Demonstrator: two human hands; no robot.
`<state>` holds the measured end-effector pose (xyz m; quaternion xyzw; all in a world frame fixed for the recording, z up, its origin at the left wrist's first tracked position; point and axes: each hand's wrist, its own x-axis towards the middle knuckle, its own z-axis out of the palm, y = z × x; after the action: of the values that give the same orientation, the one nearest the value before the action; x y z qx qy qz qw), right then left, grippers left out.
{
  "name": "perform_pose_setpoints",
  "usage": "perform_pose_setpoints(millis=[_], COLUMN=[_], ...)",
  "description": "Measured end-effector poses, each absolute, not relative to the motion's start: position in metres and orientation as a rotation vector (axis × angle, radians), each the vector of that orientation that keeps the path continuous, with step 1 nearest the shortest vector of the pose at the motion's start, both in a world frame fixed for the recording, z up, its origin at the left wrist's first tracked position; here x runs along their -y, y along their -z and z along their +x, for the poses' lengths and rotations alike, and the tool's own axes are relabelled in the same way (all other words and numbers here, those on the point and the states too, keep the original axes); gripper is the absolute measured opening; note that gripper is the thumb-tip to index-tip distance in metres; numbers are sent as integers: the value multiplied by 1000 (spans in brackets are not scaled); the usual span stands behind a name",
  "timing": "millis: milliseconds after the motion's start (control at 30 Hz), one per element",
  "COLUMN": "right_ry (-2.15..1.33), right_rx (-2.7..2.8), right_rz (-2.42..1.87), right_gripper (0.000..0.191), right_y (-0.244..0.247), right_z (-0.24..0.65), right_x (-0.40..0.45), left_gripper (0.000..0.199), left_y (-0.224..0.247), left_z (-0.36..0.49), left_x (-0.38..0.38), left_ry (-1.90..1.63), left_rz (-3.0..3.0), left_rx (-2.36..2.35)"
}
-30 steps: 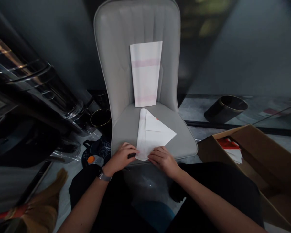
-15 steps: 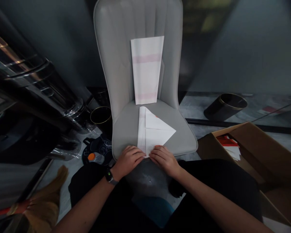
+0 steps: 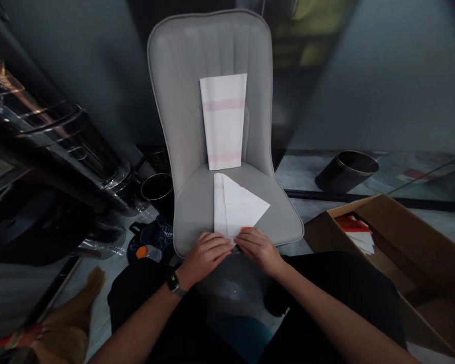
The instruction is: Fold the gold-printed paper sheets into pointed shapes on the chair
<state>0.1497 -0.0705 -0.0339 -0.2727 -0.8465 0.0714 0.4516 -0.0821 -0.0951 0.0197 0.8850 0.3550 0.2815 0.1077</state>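
With fingers of left hand and right hand bent and nearly closed, grips the near end of the folded paper. Lies flat on the grey chair, just before the striped paper leaning on the backrest. To the right, includes a cardboard box; beyond that, a black bin.

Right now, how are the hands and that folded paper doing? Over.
Left hand, right hand: both at near end of folded paper. It lies on chair seat. Striped paper behind, clear of both hands.
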Motion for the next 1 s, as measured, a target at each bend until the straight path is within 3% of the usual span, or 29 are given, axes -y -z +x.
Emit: perform_pose_setpoints(millis=[333,533,700,800,1000], right_ry=[-233,-558,-798,-909,-630], right_rx=[2179,2152,2071,2017,2101], right_rz=[-679,-913,-1138,-1202,-1211], right_gripper=[16,9,24,18,21], right_y=[40,21,12,12,18], right_z=[152,143,135,133,126], right_x=[77,74,67,65,69], left_gripper=[19,11,27,24,17], left_y=[0,0,1,0,0], left_z=[-68,-70,-83,-93,-91], left_x=[99,93,80,76,78], left_ry=[-919,-844,-827,-775,-729], left_rz=[2425,2130,1947,1961,2047], left_rx=[-1038,-1321,-1448,-1449,-1508])
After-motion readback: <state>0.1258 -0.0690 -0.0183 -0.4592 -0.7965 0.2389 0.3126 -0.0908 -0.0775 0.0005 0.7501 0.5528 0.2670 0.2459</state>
